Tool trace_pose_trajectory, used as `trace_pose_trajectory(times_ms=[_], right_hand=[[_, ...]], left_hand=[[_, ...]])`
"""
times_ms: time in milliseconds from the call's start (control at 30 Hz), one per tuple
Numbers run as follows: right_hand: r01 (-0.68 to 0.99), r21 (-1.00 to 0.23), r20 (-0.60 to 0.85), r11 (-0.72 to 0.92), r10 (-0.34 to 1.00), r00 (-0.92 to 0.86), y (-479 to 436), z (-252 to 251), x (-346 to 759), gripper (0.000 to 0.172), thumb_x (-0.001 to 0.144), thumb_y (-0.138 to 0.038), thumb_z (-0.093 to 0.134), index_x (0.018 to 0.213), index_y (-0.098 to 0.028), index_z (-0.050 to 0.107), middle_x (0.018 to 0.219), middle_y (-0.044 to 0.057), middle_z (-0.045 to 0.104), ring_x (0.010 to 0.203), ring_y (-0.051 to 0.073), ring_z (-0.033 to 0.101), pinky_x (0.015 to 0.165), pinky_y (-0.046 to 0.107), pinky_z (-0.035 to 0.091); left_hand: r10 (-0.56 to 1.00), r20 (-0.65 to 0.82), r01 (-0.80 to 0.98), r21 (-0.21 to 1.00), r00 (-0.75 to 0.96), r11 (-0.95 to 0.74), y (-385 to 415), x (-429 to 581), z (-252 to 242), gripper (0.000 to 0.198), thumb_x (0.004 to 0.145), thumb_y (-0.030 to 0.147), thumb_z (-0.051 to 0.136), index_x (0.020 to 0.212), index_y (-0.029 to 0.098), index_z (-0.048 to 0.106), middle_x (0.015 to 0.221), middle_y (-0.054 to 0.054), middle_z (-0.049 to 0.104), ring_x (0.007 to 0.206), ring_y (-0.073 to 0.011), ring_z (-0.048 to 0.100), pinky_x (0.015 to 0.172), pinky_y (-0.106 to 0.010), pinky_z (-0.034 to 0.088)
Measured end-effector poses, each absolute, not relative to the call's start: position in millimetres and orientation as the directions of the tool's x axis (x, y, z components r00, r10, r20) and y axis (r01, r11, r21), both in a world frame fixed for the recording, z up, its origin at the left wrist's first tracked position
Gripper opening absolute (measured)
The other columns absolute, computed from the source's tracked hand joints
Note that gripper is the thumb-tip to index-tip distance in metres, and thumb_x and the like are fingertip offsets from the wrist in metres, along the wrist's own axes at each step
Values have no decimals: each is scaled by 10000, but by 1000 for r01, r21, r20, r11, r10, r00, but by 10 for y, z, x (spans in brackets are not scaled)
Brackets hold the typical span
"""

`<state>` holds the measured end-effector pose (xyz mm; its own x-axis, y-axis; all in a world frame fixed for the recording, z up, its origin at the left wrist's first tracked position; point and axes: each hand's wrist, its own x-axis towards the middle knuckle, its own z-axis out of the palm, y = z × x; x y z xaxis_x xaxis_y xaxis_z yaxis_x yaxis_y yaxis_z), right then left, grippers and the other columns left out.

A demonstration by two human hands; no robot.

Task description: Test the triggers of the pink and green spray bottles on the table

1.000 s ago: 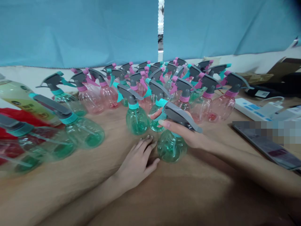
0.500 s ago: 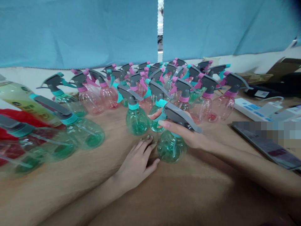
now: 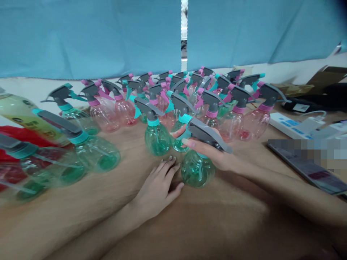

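In the head view, my right hand (image 3: 208, 150) is wrapped round the neck and trigger head of a green spray bottle (image 3: 197, 171), which stands upright on the wooden table (image 3: 173, 231). Its head is grey with a turquoise nozzle and trigger. My left hand (image 3: 158, 184) lies palm down on the table just left of that bottle, fingers stretched out and holding nothing. Beyond my left fingertips is a second green spray bottle (image 3: 157, 139). Another green spray bottle (image 3: 179, 139) is partly hidden behind my right fingers.
Pink and green spray bottles crowd the back; a pink spray bottle (image 3: 256, 121) ends the group at right. Several green spray bottles, one a tilted-looking spray bottle (image 3: 100, 155), stand left by a large labelled bottle (image 3: 25, 115). A power strip (image 3: 287, 126) and a phone (image 3: 311, 173) lie right.
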<state>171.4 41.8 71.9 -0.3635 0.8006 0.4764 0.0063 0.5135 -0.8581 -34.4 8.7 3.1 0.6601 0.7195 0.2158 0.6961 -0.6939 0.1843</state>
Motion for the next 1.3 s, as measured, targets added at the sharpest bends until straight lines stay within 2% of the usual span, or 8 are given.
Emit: trace_pose_trajectory(times_ms=[133,267,967,1167,1300], right_hand=[[6,-855,481,518,798,-362,433,712,1707,181,851,-382,615,971,-248,599,805,-20,563,652,122,490,758,310,466],[8,-858,476,513,802,-361,422,713,1708,185,853,-393,610,976,-255,599,790,-21,550,649,121,480,758,312,473],[-20,-865,472,501,801,-368,418,715,1708,170,857,-382,608,963,-251,589,795,-15,539,665,122,483,769,314,491],[-6,-851,485,526,780,-396,457,721,1695,162,867,-396,585,890,-236,580,792,-6,540,711,134,512,702,288,484],[46,-827,497,561,767,-405,467,762,1703,222,881,-431,554,820,-217,553,742,-19,509,698,126,516,651,273,436]], left_hand=[[715,231,692,183,660,-698,89,-343,33,414,941,353,514,1274,110,479,1389,-175,460,1313,-306,391,1064,-478,349],[716,244,688,201,654,-697,84,-348,33,405,944,372,499,1282,153,466,1387,-158,470,1304,-308,412,1045,-499,368],[714,249,682,212,655,-700,87,-340,45,390,938,358,493,1274,160,474,1385,-153,477,1319,-312,398,1045,-504,372],[717,241,689,202,654,-696,85,-339,48,396,935,359,504,1271,151,482,1389,-151,471,1318,-302,397,1057,-487,367],[718,221,696,178,660,-695,90,-338,48,422,937,355,512,1279,113,475,1390,-176,461,1321,-305,387,1066,-483,353]])
